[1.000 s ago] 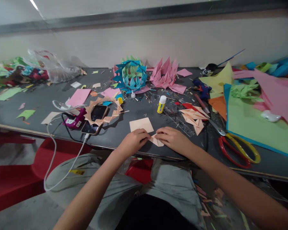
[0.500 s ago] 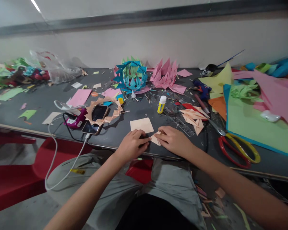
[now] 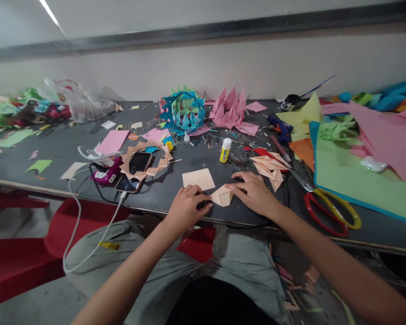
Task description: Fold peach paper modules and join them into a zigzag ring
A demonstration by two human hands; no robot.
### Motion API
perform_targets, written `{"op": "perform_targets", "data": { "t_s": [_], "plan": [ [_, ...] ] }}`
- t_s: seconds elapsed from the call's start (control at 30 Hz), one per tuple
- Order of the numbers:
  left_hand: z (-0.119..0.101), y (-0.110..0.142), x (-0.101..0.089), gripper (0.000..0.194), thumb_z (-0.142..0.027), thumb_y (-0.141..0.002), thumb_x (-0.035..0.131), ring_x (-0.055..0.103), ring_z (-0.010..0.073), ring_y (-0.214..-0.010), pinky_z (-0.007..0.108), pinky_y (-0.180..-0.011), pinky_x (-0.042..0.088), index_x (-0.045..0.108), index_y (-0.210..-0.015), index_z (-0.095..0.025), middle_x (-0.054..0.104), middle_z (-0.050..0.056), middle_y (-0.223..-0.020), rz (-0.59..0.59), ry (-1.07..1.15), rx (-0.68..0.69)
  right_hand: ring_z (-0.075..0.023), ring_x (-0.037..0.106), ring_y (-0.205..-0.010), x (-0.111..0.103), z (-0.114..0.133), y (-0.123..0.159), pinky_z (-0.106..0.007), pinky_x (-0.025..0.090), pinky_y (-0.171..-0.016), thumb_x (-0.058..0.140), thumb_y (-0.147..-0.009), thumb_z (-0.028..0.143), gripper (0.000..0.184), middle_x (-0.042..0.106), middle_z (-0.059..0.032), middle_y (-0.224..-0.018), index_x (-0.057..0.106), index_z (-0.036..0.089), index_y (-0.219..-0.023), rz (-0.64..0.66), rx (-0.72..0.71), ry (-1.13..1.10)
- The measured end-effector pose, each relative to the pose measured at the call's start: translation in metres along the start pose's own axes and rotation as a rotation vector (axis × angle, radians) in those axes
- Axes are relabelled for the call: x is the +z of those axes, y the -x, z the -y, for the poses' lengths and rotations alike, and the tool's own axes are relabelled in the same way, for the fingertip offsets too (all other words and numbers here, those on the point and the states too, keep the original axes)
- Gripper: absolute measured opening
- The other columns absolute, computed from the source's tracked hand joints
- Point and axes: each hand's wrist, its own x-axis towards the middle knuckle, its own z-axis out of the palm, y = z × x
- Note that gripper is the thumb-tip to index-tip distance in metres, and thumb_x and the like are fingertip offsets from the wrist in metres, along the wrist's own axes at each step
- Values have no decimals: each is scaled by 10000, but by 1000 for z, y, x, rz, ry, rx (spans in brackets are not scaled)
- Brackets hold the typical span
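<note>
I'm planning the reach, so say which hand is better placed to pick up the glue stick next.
Right hand, I'd judge: its fingers are nearer the glue stick; the left hand would reach across the flat sheet.

folded peach paper between hands

Right hand farther out, folded paper more exposed

Scissors: we count one pair
Glue stick: one
Peach ring: one
Plastic bag: one
Blank peach rectangle: one
Folded peach paper: one — plus an overlapping pile we can't number
</note>
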Motion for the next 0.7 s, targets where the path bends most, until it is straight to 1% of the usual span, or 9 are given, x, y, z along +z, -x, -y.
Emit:
{"op": "perform_targets", "data": {
  "t_s": [0.07,0.13,0.2,0.27,0.33,0.47,0.53,0.6,0.7],
  "plan": [
    [-1,-3,1,184,-327,-818,515,501,171,-831,309,-726,404,616,-877,-186,559,41,-861,4,-17,31,-213,515,-965,-1,-3,0,-374,409,-794,408,-867,326,269,558,-87,-1022,626,204,-965,-72,-8,-146],
    [-1,-7,1,198,-346,-827,498,506,173,-832,311,-733,414,589,-863,-173,567,41,-872,19,-45,70,-180,546,-869,-3,-4,2,-307,446,-718,454,-845,328,215,572,-76,-926,591,176,-912,-110,0,-260],
    [0,-10,1,234,-385,-817,505,513,179,-844,315,-741,420,576,-890,-174,575,42,-893,32,-65,102,-142,559,-704,-5,-6,6,-254,451,-613,501,-820,319,153,587,-33,-775,568,182,-810,-38,25,-317],
    [2,-12,1,273,-408,-808,512,520,181,-875,309,-752,423,568,-945,-179,585,44,-929,34,-66,142,-116,553,-599,-6,-6,11,-227,447,-563,523,-807,294,118,595,3,-675,558,192,-759,74,38,-333],
    [5,-14,2,260,-385,-830,488,525,167,-911,291,-765,422,567,-991,-196,594,37,-973,37,-51,213,-118,580,-632,-6,-5,15,-227,464,-598,525,-808,267,90,629,4,-703,573,199,-777,128,7,-317],
    [7,-19,4,250,-334,-878,412,548,144,-874,259,-725,429,607,-933,-188,619,31,-950,24,-99,362,-155,603,-823,-2,2,17,-283,477,-759,477,-842,244,137,662,-38,-857,607,201,-854,109,-173,-178],
    [5,-20,5,274,-330,-881,399,556,146,-816,257,-670,432,619,-896,-168,624,42,-886,2,-160,387,-180,601,-860,-1,7,16,-309,481,-775,500,-831,294,167,661,-58,-895,615,197,-905,88,-233,-72],
    [3,-19,6,288,-327,-882,392,556,145,-766,257,-627,428,624,-859,-158,616,43,-822,-15,-195,385,-204,598,-882,0,10,16,-330,486,-774,547,-795,368,257,654,-79,-943,612,191,-970,65,-270,24],
    [1,-19,6,297,-388,-854,438,552,147,-756,261,-633,433,620,-872,-154,606,43,-824,6,-151,395,-214,592,-910,0,12,15,-339,486,-788,578,-761,416,358,642,-91,-994,601,189,-1036,58,-308,76]
  ]
}}
